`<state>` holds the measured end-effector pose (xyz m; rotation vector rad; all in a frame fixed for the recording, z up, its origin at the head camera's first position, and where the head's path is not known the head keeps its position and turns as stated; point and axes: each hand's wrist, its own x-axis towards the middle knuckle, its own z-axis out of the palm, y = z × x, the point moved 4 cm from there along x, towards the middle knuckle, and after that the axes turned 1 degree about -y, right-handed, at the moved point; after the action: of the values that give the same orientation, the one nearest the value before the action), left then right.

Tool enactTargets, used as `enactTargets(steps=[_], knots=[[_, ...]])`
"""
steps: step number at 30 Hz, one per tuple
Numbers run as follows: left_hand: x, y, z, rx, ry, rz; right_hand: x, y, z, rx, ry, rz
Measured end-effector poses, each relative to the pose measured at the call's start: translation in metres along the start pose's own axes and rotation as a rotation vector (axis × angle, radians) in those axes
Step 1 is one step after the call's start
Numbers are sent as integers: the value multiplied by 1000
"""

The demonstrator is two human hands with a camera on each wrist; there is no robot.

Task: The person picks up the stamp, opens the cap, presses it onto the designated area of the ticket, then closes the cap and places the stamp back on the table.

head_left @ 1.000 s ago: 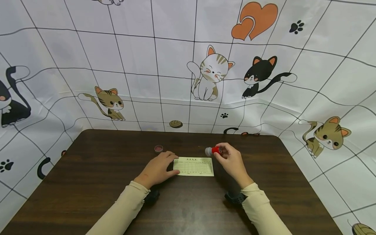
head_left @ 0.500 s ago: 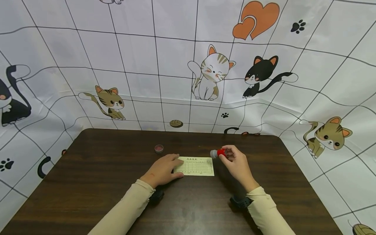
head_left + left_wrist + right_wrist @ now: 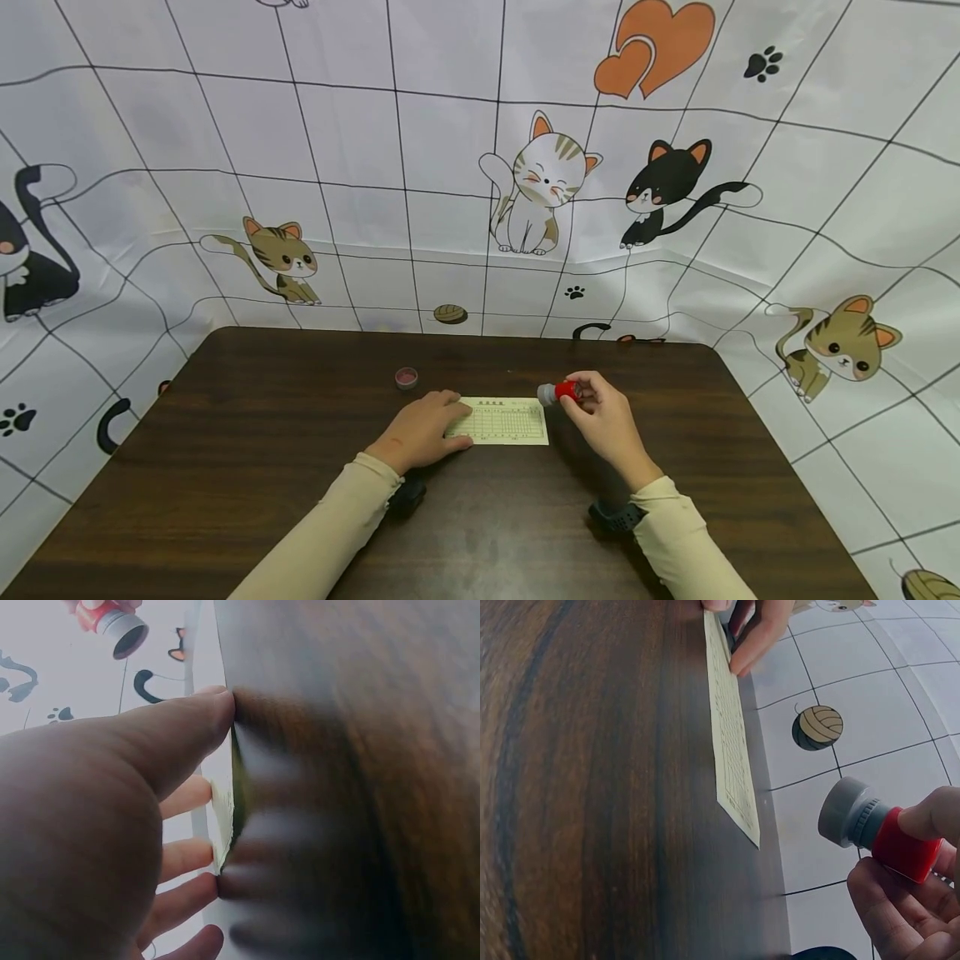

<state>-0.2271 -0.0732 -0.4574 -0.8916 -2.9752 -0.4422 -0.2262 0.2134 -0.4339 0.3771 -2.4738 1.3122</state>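
A pad of pale yellow printed forms (image 3: 506, 423) lies flat on the table, with a ruled grid on its top sheet. My left hand (image 3: 422, 432) spreads over its left end, the thumb at the near corner and the fingers straight along the left side. Just right of the pad, my right hand (image 3: 606, 421) pinches the red handle of a stamp (image 3: 907, 844) between thumb and fingers. The stamp is tilted sideways, above the table, its round grey end pointing left. Its end face shows dark in the left wrist view.
A small round clear cap (image 3: 406, 379), pinkish inside, sits behind the left hand on the dark wooden table (image 3: 225, 467). A white sheet printed with cats (image 3: 360, 150) hangs behind and around the table. Dark bands are at both wrists.
The right hand has drawn the stamp a little to the right, away from the pad, then held still. The left hand has slid slightly right over the pad's left end.
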Motion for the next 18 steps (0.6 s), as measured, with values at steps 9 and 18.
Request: enactTargets(steps=[9,18], knots=[[6,1,-2,-43,30,10,1,3,3,6,-9,2],[13,-3,-1,-119,5,-29,2,2,3,-9,-3,6]])
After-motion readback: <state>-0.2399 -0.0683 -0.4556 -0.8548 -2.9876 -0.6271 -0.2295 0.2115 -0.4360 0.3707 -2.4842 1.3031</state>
